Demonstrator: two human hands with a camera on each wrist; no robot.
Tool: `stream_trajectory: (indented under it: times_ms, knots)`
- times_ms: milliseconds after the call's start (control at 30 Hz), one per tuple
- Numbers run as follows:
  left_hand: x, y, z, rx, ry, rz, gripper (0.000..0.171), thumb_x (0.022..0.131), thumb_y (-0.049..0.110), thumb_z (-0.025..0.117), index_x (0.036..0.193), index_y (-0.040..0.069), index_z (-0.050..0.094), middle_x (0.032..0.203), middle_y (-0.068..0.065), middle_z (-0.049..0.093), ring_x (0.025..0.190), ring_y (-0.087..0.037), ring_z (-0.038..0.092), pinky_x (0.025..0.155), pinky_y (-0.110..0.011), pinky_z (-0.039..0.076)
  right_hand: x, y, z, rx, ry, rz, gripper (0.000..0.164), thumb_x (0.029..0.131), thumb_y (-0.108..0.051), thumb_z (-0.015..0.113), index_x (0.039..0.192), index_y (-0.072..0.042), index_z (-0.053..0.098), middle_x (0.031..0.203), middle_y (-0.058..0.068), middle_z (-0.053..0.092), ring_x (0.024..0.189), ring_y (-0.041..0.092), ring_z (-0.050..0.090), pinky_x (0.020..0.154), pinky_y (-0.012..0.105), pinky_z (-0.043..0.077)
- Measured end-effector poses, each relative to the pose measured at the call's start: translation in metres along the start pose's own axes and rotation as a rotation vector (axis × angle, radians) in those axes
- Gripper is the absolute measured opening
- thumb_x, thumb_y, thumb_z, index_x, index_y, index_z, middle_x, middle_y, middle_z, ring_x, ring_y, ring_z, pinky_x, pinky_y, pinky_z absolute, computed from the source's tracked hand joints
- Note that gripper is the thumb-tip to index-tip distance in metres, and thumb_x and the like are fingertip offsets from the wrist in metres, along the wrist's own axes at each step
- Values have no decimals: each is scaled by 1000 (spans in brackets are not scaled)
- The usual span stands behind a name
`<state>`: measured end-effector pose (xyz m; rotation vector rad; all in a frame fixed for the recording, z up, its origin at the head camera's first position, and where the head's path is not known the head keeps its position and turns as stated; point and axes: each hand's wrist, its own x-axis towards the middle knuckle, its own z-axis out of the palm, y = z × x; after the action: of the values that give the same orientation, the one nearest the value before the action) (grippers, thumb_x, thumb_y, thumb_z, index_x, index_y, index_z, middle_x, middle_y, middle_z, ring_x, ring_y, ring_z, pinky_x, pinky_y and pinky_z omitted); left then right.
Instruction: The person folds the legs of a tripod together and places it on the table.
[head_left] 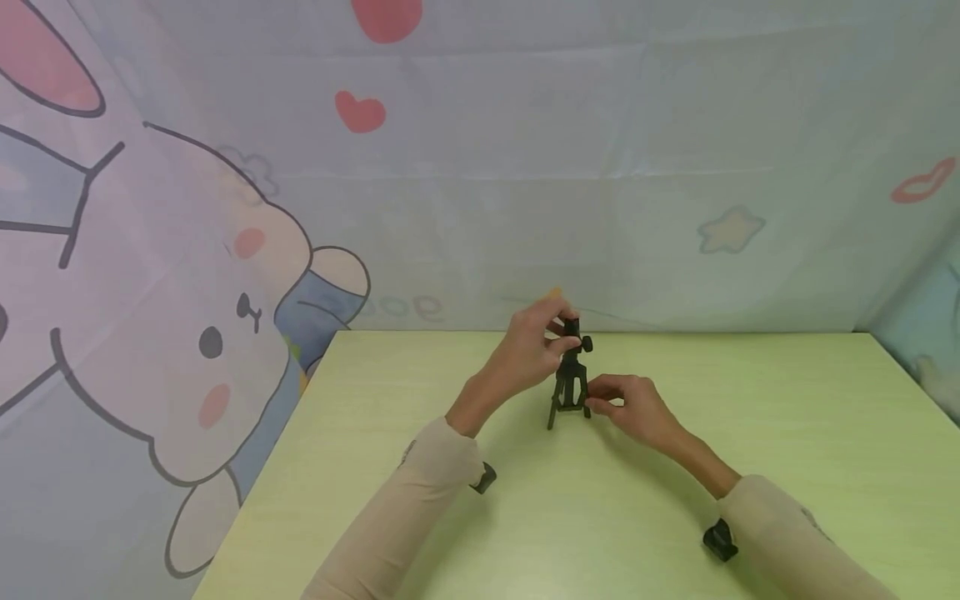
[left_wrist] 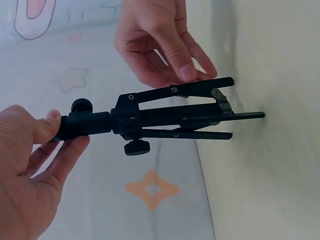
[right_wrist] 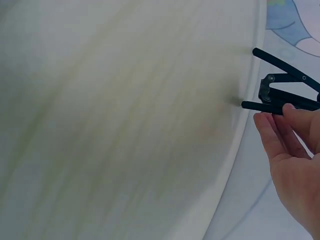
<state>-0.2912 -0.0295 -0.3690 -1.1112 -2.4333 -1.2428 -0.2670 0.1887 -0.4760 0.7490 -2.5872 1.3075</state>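
A small black tripod [head_left: 570,375] stands upright over the table, its legs partly spread and pointing down. My left hand [head_left: 531,343] grips its top post between thumb and fingers, as the left wrist view also shows. Lower down, my right hand [head_left: 633,408] pinches one leg [right_wrist: 265,107] near its end, thumb on one side and fingers on the other. Two round knobs stick out from the tripod: an upper knob [left_wrist: 82,105] on the post and a lower knob [left_wrist: 137,147] by the leg hub. Hinged braces [left_wrist: 221,101] join the legs to the centre column.
The pale yellow-green table [head_left: 750,417] spreads around both arms, its back edge just behind the tripod. A printed cloth backdrop [head_left: 562,167] with hearts, a star and a large cartoon rabbit hangs behind and at the left. A dark wrist device [head_left: 720,540] sits below the right cuff.
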Motion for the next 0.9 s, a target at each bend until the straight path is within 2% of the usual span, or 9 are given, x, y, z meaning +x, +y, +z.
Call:
stream_trajectory:
  times_ms: [167,300,467,667,900]
  knots:
    - [-1,-1,-1,17,-17,-21,25,100,5,69,123,4,61,122,-11,63,103,-27,71,75,-19,57,0,8,2,-58,-65,-33,10,93,2,75,100,-5,76,96,4,76,92,24,75,82,40,61]
    - [-1,-2,-1,40,-20,-8,28,100,5,69,127,4,62,123,-12,63,102,-27,72,75,-18,56,2,8,1,-96,-95,-49,7,93,2,75,94,-5,76,91,6,77,89,25,76,79,42,62]
    - [0,0,-1,61,-35,-12,29,100,5,69,128,5,63,125,-11,64,102,-25,72,75,-18,56,6,9,1,-138,-116,-73,8,92,3,77,88,-4,74,85,5,76,86,24,76,75,39,62]
    - [1,2,-3,42,-65,-46,29,101,6,69,129,5,63,126,-10,64,105,-25,72,73,-18,56,8,12,2,-184,-143,-102,10,88,4,78,86,-3,73,84,2,77,83,21,76,73,38,61]
    - [2,0,-4,7,-70,-31,27,100,5,70,126,5,64,121,-11,65,104,-26,72,75,-19,57,10,11,2,-215,-138,-150,15,85,7,80,85,-5,71,82,4,76,80,22,75,70,38,60]
